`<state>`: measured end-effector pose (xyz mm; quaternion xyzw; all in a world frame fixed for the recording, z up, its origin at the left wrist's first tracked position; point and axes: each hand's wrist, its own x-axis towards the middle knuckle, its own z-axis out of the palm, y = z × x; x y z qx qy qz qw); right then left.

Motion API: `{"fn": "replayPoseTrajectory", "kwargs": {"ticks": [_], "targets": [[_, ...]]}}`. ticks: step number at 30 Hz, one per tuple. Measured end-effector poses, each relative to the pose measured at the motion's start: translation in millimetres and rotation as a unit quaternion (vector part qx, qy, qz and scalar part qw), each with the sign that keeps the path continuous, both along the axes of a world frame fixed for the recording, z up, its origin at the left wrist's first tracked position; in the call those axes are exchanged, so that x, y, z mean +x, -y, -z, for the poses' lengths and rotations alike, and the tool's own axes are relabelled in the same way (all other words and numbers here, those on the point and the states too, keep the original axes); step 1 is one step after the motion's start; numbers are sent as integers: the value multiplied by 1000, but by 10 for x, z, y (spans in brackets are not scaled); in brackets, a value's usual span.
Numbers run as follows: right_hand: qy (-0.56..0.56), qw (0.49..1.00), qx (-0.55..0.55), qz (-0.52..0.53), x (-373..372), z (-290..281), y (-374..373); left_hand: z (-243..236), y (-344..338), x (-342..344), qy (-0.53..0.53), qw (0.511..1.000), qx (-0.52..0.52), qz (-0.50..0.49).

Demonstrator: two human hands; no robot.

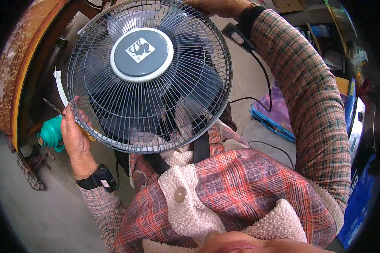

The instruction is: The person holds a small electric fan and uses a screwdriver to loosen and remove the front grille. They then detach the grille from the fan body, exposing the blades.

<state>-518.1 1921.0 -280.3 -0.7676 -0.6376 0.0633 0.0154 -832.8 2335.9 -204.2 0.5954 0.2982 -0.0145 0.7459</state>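
In the head view, the person is holding a round fan (149,76) over their lap. The left hand (74,133) is gripping the wire cage's lower rim by a loose white clip ring (60,86). The right hand (217,6) is closing on the top rim. It looks like cage fitting; next, the ring needs careful lining up along the rim.

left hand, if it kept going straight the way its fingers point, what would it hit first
The left hand already grips the fan guard at its lower left rim, fingers pointing up along it. Straight on, it would probably meet the white rim clip first, though depth is unclear.
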Motion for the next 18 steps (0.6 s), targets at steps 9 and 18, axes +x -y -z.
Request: {"fn": "replayPoseTrajectory", "kwargs": {"ticks": [9, 18], "targets": [[-106, 993, 41, 7, -167, -291, -117, -6, 12, 93, -15, 1000, 2, -22], [-276, 938, 29, 208, -381, -541, -253, -26, 29, 104, -20, 998, -37, -46]]}}
